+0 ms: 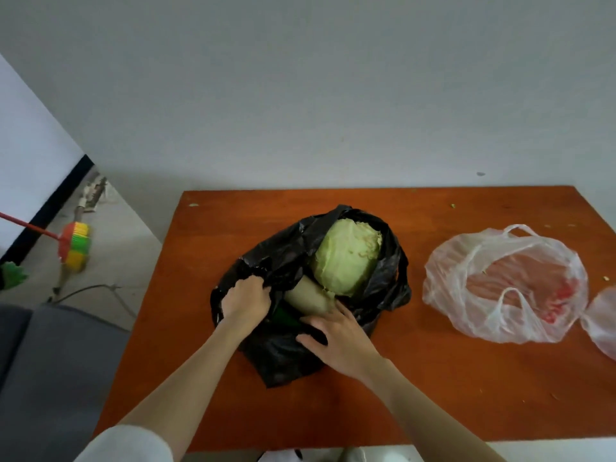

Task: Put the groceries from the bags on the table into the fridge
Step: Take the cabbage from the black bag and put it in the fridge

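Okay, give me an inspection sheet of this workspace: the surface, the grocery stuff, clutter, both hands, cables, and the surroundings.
Surface: orange-brown table, with small green scraps on it.
Job's things: black bag open, holding a cabbage, a pale cylindrical vegetable and something dark green; clear bag lies apart to its right.
Clutter: another clear bag at the right edge.
Grips: left hand grips the black bag's rim; right hand rests flat on it.
Cables: nothing seen.
Surroundings: white wall; colourful broom on the floor; grey seat.
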### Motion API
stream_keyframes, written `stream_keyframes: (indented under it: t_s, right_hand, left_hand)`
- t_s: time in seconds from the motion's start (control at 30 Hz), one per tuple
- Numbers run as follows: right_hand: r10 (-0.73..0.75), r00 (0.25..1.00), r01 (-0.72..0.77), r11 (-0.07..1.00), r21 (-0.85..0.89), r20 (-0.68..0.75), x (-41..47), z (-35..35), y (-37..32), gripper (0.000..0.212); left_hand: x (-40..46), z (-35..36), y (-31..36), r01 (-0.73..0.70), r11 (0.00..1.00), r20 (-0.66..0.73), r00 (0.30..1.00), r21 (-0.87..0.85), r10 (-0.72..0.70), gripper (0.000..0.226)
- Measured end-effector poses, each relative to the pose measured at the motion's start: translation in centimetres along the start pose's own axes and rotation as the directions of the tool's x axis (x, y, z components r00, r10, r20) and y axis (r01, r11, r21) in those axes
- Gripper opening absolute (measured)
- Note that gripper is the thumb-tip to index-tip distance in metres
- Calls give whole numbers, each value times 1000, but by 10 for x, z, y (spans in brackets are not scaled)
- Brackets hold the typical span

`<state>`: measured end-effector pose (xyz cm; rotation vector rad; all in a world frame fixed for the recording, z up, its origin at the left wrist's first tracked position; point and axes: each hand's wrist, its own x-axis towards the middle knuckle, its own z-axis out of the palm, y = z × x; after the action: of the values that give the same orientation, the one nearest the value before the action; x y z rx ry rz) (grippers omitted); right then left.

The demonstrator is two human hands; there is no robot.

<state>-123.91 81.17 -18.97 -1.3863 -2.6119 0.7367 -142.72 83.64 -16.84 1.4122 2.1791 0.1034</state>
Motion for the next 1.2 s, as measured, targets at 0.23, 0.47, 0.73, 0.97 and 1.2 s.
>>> stream_keyframes:
  t_s: [0.23, 0.47, 0.73, 0.97, 1.2]
  right_hand:
    - [-32, 931, -64, 966, -249, -363, -19, 28, 24, 9]
    - [-50, 938, -65, 946, -318, -342, -48, 34, 35, 39]
    - [557, 744, -495, 831, 254, -370, -51, 26, 26, 33]
    - [697, 664, -685, 712, 154, -273, -50, 14, 24, 51]
    - [918, 353, -710, 137, 690, 180, -26, 4, 33, 68]
  left_hand:
    - [17, -34, -36, 455, -354, 496, 868, -817, -30, 28]
    - [9, -33, -56, 450, -456, 513, 858, -768, -18, 37]
    - [-24, -16, -44, 427, -82, 434, 870, -901, -233, 49]
    - [-44, 7, 3, 326, 184, 230, 884, -927, -406, 83]
    - [-55, 12, -6, 370, -379, 458, 871, -848, -175, 43]
